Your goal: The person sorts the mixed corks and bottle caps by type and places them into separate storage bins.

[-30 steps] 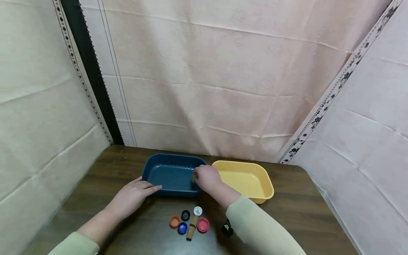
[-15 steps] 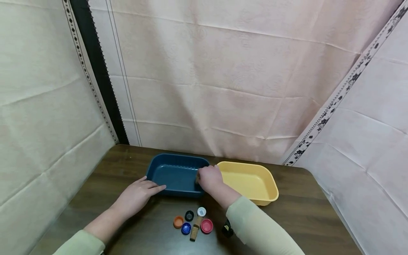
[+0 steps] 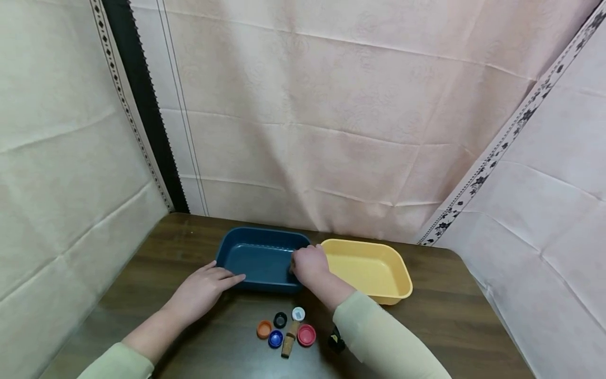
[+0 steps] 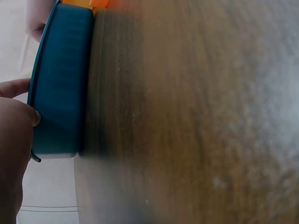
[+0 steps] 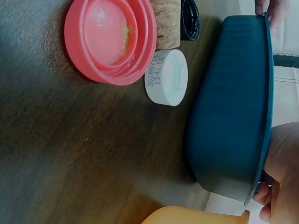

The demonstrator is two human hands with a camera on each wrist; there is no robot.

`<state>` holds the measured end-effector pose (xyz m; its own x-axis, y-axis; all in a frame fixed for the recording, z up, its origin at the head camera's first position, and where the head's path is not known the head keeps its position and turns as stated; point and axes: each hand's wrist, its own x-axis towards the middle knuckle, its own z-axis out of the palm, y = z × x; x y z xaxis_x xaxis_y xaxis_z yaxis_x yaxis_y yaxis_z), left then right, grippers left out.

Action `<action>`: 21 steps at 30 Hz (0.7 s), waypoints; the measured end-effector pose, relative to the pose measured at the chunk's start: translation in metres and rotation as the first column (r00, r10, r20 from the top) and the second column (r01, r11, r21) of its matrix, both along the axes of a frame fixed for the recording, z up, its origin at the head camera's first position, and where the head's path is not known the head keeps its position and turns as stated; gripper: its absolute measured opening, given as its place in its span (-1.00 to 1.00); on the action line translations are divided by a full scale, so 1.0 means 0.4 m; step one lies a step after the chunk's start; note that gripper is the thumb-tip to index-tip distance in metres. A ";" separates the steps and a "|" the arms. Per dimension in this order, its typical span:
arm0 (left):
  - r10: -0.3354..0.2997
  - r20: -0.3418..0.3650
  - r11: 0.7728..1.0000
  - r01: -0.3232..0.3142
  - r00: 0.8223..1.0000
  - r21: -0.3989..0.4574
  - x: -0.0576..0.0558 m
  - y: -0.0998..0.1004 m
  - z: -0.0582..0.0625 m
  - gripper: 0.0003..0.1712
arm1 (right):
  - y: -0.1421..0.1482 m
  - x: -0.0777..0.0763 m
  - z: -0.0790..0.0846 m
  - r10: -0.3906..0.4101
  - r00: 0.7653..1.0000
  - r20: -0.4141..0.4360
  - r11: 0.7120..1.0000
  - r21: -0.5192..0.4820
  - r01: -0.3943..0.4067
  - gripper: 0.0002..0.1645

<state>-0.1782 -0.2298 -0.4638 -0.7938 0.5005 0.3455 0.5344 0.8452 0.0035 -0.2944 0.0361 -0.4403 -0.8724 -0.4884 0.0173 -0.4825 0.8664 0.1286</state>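
A dark blue plastic tray [image 3: 258,263] stands on the wooden table. At its near left corner my left hand [image 3: 201,289] holds the rim, the thumb against the outer wall in the left wrist view. My right hand [image 3: 310,265] grips the tray's right rim with curled fingers; the right wrist view shows fingertips beyond that edge. In front of the tray lie an orange cap [image 3: 264,329], a black cap [image 3: 280,319], a blue cap [image 3: 275,339], a white cap [image 3: 298,313], a red cap [image 3: 306,335] and two corks [image 3: 287,346].
A yellow tray [image 3: 404,273] stands close to the blue tray's right side, partly behind my right forearm. Pale patterned cloth [image 3: 303,116] hangs behind the table [image 3: 440,316] and along both sides. A small black object [image 3: 336,342] shows below the right sleeve.
The head view has shifted slightly, so everything appears a little further right than a second ago. Both hands keep their places on the blue tray, and the caps and corks lie as before.
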 end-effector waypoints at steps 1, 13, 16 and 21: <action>0.005 0.003 1.000 -0.005 1.000 -0.001 0.000 0.000 0.001 -0.41 | -0.002 -0.001 -0.002 -0.001 1.000 0.003 1.000 0.005 0.001 -0.81; 0.017 0.018 1.000 -0.017 1.000 0.003 0.003 0.000 0.004 -0.42 | -0.009 -0.004 -0.005 -0.004 0.999 0.042 1.000 -0.009 0.005 -0.85; 0.014 0.020 1.000 -0.014 1.000 0.005 0.003 -0.001 0.004 -0.42 | -0.011 -0.001 -0.001 -0.006 0.998 0.058 1.000 -0.016 0.007 -0.85; 0.006 0.020 1.000 -0.006 1.000 0.009 0.001 -0.002 0.000 -0.41 | -0.011 0.003 -0.001 -0.008 0.998 0.059 1.000 -0.028 0.010 -0.84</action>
<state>-0.1776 -0.2305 -0.4638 -0.8036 0.4928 0.3337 0.5292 0.8482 0.0219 -0.2930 0.0317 -0.4406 -0.8768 -0.4804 -0.0208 -0.4805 0.8738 0.0752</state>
